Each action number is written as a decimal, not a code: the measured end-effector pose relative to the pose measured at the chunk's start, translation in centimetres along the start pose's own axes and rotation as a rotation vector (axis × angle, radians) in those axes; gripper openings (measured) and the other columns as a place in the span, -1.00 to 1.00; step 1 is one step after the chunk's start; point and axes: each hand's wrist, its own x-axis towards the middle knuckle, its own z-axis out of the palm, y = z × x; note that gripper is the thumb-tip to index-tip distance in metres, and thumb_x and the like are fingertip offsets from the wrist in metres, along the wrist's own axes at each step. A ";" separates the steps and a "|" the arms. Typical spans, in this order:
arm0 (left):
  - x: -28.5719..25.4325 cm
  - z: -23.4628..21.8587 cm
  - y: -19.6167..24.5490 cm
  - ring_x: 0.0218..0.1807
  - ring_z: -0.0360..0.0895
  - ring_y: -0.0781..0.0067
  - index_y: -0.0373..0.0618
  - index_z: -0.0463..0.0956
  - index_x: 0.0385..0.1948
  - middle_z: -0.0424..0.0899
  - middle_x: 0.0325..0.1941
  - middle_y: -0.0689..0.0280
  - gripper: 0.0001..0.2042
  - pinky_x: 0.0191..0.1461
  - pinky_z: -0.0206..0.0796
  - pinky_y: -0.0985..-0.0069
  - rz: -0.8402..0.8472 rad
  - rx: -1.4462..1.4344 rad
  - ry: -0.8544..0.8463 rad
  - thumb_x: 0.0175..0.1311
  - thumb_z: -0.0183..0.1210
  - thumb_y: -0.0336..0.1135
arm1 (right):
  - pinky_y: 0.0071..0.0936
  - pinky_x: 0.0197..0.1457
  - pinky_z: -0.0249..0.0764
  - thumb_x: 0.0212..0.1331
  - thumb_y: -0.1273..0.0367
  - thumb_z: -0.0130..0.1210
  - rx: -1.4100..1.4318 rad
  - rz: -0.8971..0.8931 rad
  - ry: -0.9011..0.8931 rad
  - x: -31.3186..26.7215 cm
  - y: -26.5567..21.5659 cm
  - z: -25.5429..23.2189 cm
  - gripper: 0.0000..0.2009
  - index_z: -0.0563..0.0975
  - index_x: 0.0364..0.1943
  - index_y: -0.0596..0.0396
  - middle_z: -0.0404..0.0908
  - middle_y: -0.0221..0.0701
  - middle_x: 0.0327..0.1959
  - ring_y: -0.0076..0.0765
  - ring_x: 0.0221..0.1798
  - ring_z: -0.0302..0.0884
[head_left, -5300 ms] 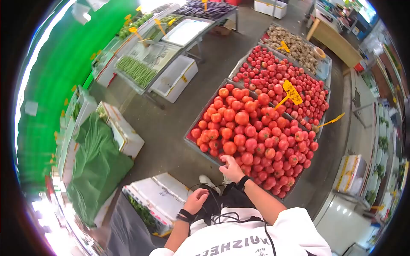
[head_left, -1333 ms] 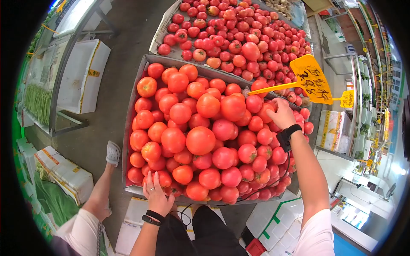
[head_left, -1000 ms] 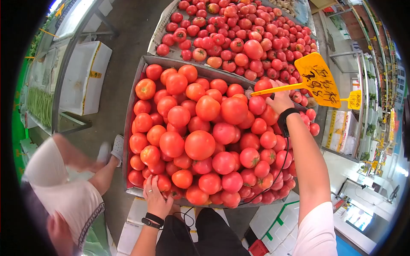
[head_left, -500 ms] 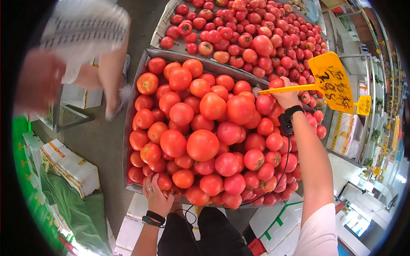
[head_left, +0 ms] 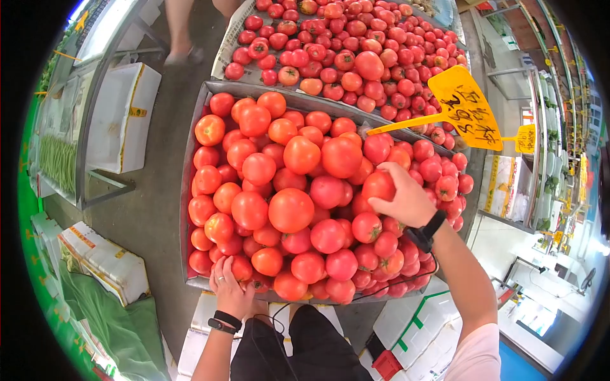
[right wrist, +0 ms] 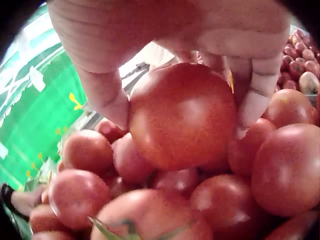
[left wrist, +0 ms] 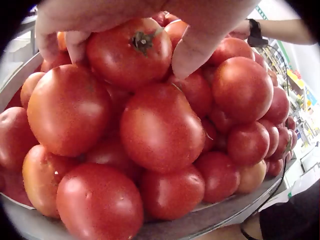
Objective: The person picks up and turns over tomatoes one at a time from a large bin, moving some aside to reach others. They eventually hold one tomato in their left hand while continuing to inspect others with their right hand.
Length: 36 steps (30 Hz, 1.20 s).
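In the head view, my right hand (head_left: 406, 198) grips a large red tomato (head_left: 379, 186) at the right side of the heap. The right wrist view shows the thumb on one side of this tomato (right wrist: 182, 117) and fingers on the other, with more tomatoes close beneath. My left hand (head_left: 230, 289) is at the near left corner of the grey-edged crate (head_left: 192, 159). Seen from the left wrist, its fingers and thumb straddle a tomato with a green stem (left wrist: 130, 55). Other tomatoes (left wrist: 162, 127) are packed tightly below that hand.
A yellow price sign (head_left: 467, 108) leans over the crate's back right. Behind lies another bed of smaller tomatoes (head_left: 343, 60). White foam boxes (head_left: 413, 336) stand by the legs. A dark cable (head_left: 406, 279) crosses the near right edge. Someone's leg (head_left: 180, 28) is at the upper left.
My right hand has come back from beside the price sign to a tomato nearer me, which it now grips. My left hand stays at the corner. The passer-by has moved away toward the back.
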 end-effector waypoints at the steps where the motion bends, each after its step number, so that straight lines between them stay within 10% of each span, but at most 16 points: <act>1: 0.0 0.0 0.0 0.57 0.19 -0.20 -0.17 0.21 0.48 0.30 0.50 -0.07 -0.11 0.66 -0.11 -0.09 -0.006 -0.002 0.001 0.01 0.44 -0.32 | -0.09 0.39 0.54 0.10 0.16 0.44 0.006 0.022 -0.019 0.0 -0.7 0.6 -0.28 0.40 0.32 0.13 0.52 -0.01 0.30 0.17 0.34 0.53; 14: 0.2 0.1 0.0 0.55 0.29 -0.07 -0.11 0.27 0.46 0.41 0.46 0.00 -0.12 0.61 -0.03 0.03 -0.050 -0.051 0.032 0.00 0.54 -0.34 | 0.11 0.56 0.33 0.20 0.13 0.37 -0.468 -0.137 0.157 -1.4 -0.5 4.9 -0.21 0.34 0.48 0.15 0.35 0.00 0.48 0.21 0.48 0.35; 23: 0.3 -0.3 -0.7 0.42 0.45 0.07 -0.01 0.45 0.32 0.53 0.35 0.14 -0.21 0.47 0.10 0.09 -0.072 -0.108 0.085 -0.09 0.60 -0.27 | 0.07 0.61 0.22 0.23 0.22 0.37 -0.278 -0.152 0.125 -6.0 -4.6 4.9 -0.25 0.34 0.47 0.22 0.28 0.01 0.52 0.25 0.52 0.25; 31: 2.3 -1.7 1.1 0.29 0.57 0.04 -0.12 0.41 0.34 0.63 0.25 0.06 -0.21 0.40 0.18 0.11 -0.107 -0.090 -0.025 0.11 0.51 0.08 | 0.05 0.52 0.35 0.21 0.20 0.37 -0.244 -0.273 0.000 -7.5 -9.2 8.4 -0.33 0.44 0.38 0.17 0.38 -0.02 0.46 0.20 0.43 0.36; 36: 3.3 -3.7 0.9 0.29 0.56 0.02 -0.11 0.46 0.29 0.60 0.22 0.06 -0.29 0.35 0.33 0.06 -0.163 -0.328 -0.071 0.10 0.52 -0.06 | 0.00 0.40 0.47 0.15 0.16 0.42 -0.349 -0.132 0.038 -7.9 -9.6 10.6 -0.24 0.40 0.41 0.18 0.39 -0.01 0.43 0.17 0.34 0.43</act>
